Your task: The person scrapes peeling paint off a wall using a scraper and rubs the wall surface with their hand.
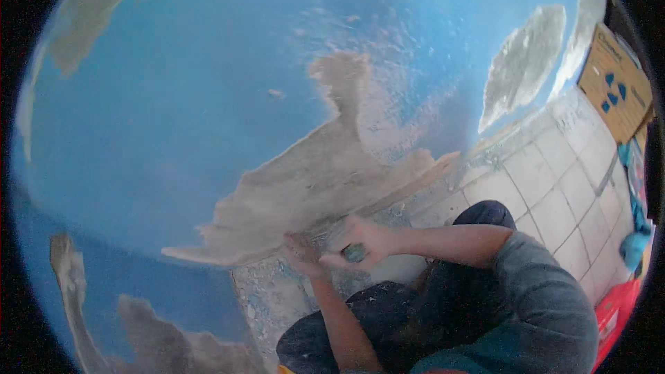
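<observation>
My right hand (pixel 366 239) is wrapped around a tool whose rounded greenish handle end (pixel 354 252) shows by the thumb. The tool's working end is hidden, so its kind is unclear. Close by on the left, my left hand (pixel 306 257) is at the foot of the wall, fingers towards the bare plaster; blur hides whether it grips anything. Before both hands rises a blue-painted wall (pixel 182 114). A large ragged patch of grey-beige plaster (pixel 311 171) is exposed on it, with a narrow strip reaching upward.
Paint flakes and dust (pixel 270 296) litter the floor along the wall. Pale square tiles (pixel 535 171) extend to the right. A printed cardboard box (pixel 615 85) leans at the far right, above a turquoise item (pixel 634 249) and a red bag-like item (pixel 615 311). My bent legs (pixel 384 317) are below the hands.
</observation>
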`<state>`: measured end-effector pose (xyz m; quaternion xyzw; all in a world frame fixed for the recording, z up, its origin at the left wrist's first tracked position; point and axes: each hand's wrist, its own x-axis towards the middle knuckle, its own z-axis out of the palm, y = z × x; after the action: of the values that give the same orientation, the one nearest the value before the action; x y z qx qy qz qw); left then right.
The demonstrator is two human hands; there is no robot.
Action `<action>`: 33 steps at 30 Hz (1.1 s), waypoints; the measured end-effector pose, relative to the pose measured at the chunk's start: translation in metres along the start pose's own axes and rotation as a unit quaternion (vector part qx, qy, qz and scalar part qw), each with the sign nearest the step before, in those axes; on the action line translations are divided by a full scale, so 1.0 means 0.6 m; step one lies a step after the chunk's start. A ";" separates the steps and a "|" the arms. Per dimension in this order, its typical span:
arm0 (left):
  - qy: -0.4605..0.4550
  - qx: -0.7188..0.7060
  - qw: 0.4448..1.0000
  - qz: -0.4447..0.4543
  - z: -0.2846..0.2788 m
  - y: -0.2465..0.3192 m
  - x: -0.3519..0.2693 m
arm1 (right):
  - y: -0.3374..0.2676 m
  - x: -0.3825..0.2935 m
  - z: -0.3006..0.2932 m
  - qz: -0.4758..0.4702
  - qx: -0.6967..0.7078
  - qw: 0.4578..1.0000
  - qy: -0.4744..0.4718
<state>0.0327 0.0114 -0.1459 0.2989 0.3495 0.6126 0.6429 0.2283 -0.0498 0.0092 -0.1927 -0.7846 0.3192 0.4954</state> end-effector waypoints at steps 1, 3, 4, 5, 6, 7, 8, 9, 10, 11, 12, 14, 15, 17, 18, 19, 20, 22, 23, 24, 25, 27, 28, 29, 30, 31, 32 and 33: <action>-0.022 0.047 0.998 0.032 0.001 -0.004 0.001 | -0.043 0.012 -0.014 0.031 0.018 0.998 0.049; -0.048 0.152 0.982 0.099 0.001 0.013 -0.003 | -0.133 0.019 -0.065 0.066 0.012 0.989 0.131; -0.020 0.145 0.984 0.104 0.006 0.021 -0.021 | -0.157 0.014 -0.083 0.057 0.006 0.983 0.176; -0.047 0.205 0.973 0.097 0.010 0.034 -0.031 | -0.179 0.024 -0.101 -0.012 0.020 0.974 0.227; -0.093 0.242 0.963 0.074 0.049 0.020 -0.035 | -0.214 0.032 -0.126 -0.090 0.006 0.959 0.268; -0.134 0.289 0.946 0.057 0.071 0.024 -0.041 | -0.245 0.042 -0.139 -0.182 0.012 0.938 0.295; -0.179 0.337 0.924 0.038 0.079 0.020 -0.049 | -0.277 0.047 -0.144 -0.254 0.018 0.920 0.299; -0.167 0.330 0.928 0.040 0.077 0.016 -0.057 | -0.312 0.046 -0.154 -0.288 0.028 0.921 0.262; -0.172 0.350 0.918 0.068 0.082 0.009 -0.056 | -0.341 0.047 -0.152 -0.304 0.023 0.913 0.271; -0.179 0.369 0.907 0.096 0.089 -0.001 -0.053 | -0.349 0.034 -0.158 -0.322 0.028 0.908 0.265; -0.182 0.367 0.907 0.102 0.090 -0.008 -0.051 | -0.328 0.039 -0.157 -0.300 -0.214 0.835 0.409; -0.182 0.278 0.941 0.056 0.075 -0.012 -0.050 | -0.195 0.033 -0.182 -0.227 -0.459 0.683 0.521; -0.197 0.277 0.939 0.053 0.067 -0.015 -0.052 | -0.167 0.036 -0.185 -0.213 -0.366 0.760 0.492; -0.150 0.449 0.872 0.130 0.061 -0.013 -0.049 | -0.169 0.061 -0.167 -0.184 -0.032 0.902 0.390; -0.147 0.459 0.865 0.139 0.061 0.004 -0.047 | -0.198 0.063 -0.152 -0.234 0.006 0.898 0.374; -0.151 0.424 0.885 0.121 0.074 0.001 -0.055 | -0.231 0.054 -0.148 -0.280 0.032 0.892 0.355; -0.154 0.389 0.902 0.103 0.082 -0.002 -0.057 | -0.218 0.054 -0.152 -0.283 0.033 0.888 0.362; -0.164 0.379 0.903 0.115 0.073 -0.014 -0.055 | -0.179 0.057 -0.142 -0.219 -0.140 0.829 0.495; -0.169 0.361 0.908 0.127 0.062 -0.016 -0.052 | -0.161 0.061 -0.136 -0.179 -0.223 0.783 0.552; -0.179 0.360 0.908 0.118 0.075 -0.014 -0.058 | -0.166 0.060 -0.144 -0.191 -0.179 0.828 0.497; -0.152 0.377 0.911 0.074 0.098 0.003 -0.069 | -0.174 0.058 -0.154 -0.198 -0.131 0.867 0.439; -0.124 0.400 0.907 0.030 0.109 0.011 -0.070 | -0.198 0.049 -0.156 -0.176 -0.042 0.910 0.374; -0.117 0.427 0.894 0.064 0.097 0.013 -0.072 | -0.221 0.043 -0.153 -0.204 0.001 0.911 0.357; -0.110 0.452 0.880 0.099 0.086 0.015 -0.073 | -0.244 0.035 -0.154 -0.232 0.015 0.907 0.351; -0.106 0.453 0.880 0.097 0.087 0.014 -0.071 | -0.273 0.023 -0.155 -0.262 0.025 0.903 0.340; -0.114 0.466 0.872 0.102 0.088 0.012 -0.068 | -0.260 0.035 -0.159 -0.297 0.013 0.892 0.340; -0.121 0.479 0.863 0.107 0.088 0.011 -0.065 | -0.245 0.049 -0.162 -0.333 0.002 0.880 0.340; -0.118 0.478 0.864 0.102 0.089 0.010 -0.065 | -0.226 0.062 -0.164 -0.365 -0.007 0.867 0.338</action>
<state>0.0725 -0.0248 -0.1074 0.6737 0.4883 0.3929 0.3916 0.3027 -0.0941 0.1573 0.0080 -0.5857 0.0248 0.8101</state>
